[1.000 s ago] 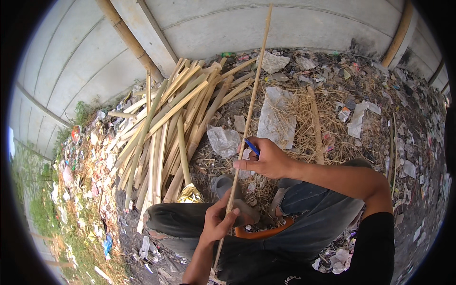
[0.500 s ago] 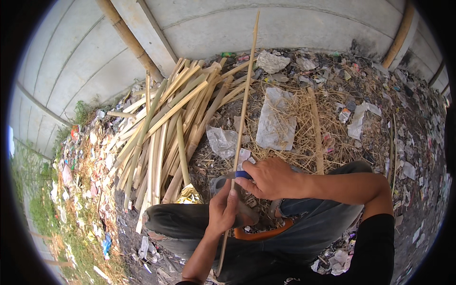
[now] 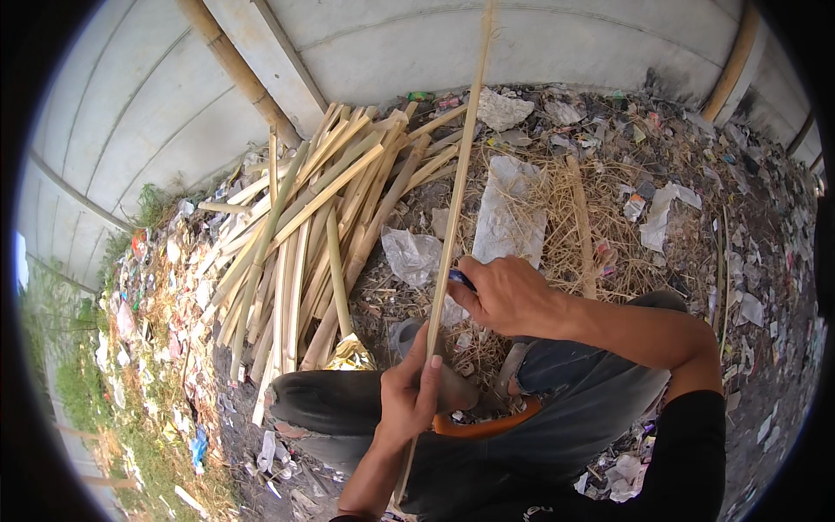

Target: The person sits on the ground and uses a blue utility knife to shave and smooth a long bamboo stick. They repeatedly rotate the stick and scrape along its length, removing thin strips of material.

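A long, thin bamboo strip (image 3: 456, 187) runs upright in front of me, from beside my lap to the wall. My left hand (image 3: 410, 396) is closed round its lower part, thumb lying along it. My right hand (image 3: 513, 296) is closed on a blue-handled tool (image 3: 462, 279) held against the strip above my left hand. The fingers hide most of this tool, so its working end cannot be made out. Thin fibres hang off the strip near its far end.
Split bamboo pieces (image 3: 300, 230) lie in a big heap at the left, before a grey wall (image 3: 513, 43). Dry straw (image 3: 557, 209), a pale flat slab (image 3: 509, 213), a bamboo stick (image 3: 581, 226) and scattered litter cover the ground. Something orange (image 3: 487, 426) shows between my legs.
My right hand with the blue-handled tool has moved forward along the bamboo strip, away from my left hand. The strip's far end has shifted up and slightly right.
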Demonstrator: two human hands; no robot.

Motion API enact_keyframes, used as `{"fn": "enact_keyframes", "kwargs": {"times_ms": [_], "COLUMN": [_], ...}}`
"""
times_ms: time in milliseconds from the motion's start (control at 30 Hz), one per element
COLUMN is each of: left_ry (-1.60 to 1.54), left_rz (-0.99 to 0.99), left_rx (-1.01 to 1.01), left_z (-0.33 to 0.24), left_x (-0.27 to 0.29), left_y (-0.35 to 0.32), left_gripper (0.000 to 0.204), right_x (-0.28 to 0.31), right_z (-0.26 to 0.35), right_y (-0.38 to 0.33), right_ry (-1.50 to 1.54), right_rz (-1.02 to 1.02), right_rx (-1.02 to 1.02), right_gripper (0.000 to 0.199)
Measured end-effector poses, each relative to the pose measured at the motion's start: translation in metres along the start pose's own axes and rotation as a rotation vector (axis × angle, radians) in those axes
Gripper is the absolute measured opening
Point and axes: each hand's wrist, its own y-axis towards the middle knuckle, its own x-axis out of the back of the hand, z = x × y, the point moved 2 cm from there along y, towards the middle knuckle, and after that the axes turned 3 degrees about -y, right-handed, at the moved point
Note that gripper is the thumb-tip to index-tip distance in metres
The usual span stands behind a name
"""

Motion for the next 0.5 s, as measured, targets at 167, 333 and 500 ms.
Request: {"fn": "enact_keyframes", "kwargs": {"times_ms": [167, 333, 500], "left_ry": [0.048, 0.122, 0.154], "left_rz": [-0.07, -0.012, 0.0], "left_rx": [-0.054, -0.027, -0.029], "left_z": [0.008, 0.016, 0.026], "left_x": [0.018, 0.014, 0.014], "left_y": [0.005, 0.006, -0.015], "left_gripper": [0.05, 0.051, 0.051], "right_x": [0.024, -0.004, 0.016], "right_z": [-0.009, 0.021, -0.025], "right_y": [0.005, -0.016, 0.02], "right_ry": [0.05, -0.029, -0.006], "right_rz": [-0.249, 0.0, -0.055], "right_rx": [0.148, 0.242, -0.045], "right_gripper": [0.048, 0.047, 0.052]}}
